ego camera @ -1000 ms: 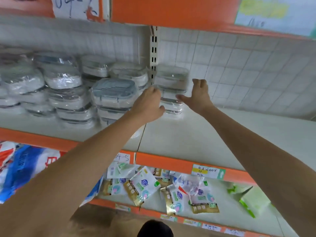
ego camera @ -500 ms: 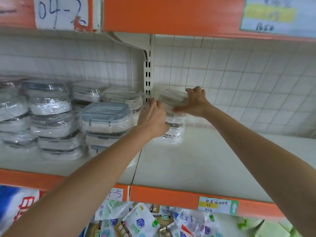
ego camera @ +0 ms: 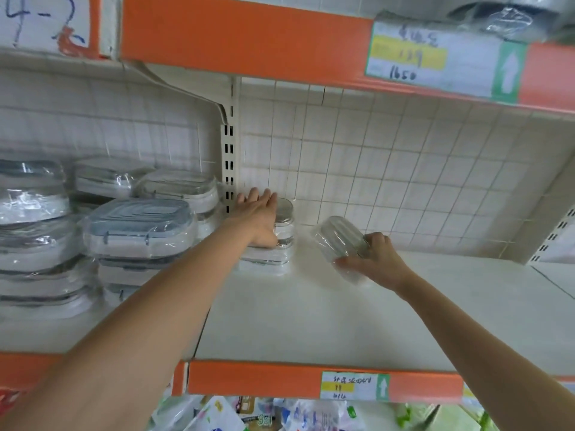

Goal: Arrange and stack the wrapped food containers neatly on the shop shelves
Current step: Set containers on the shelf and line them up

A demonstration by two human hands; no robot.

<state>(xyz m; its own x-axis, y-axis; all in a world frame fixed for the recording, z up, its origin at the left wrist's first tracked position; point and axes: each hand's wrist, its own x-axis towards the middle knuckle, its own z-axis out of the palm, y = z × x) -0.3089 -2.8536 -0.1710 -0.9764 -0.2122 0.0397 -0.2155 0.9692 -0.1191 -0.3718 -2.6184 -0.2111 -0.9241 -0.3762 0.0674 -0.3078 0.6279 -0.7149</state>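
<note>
My right hand [ego camera: 378, 259] grips a small clear-wrapped container [ego camera: 340, 241], tilted, just above the white shelf [ego camera: 311, 321] right of centre. My left hand [ego camera: 259, 214] lies with straight fingers against the left side of a short stack of small wrapped containers [ego camera: 280, 244] that stands at the back by the slotted upright. Further left are taller stacks of larger wrapped containers with grey lids [ego camera: 137, 228].
The slotted shelf upright [ego camera: 229, 169] rises right behind the short stack. An orange shelf edge [ego camera: 249, 35] with a price tag hangs overhead. The shelf's front orange lip [ego camera: 264, 381] is near me. Packets lie on the shelf below [ego camera: 264, 415].
My right hand has carried the top small container off the short stack, rightward and down toward the shelf. My left hand moved from that container onto the stack's side.
</note>
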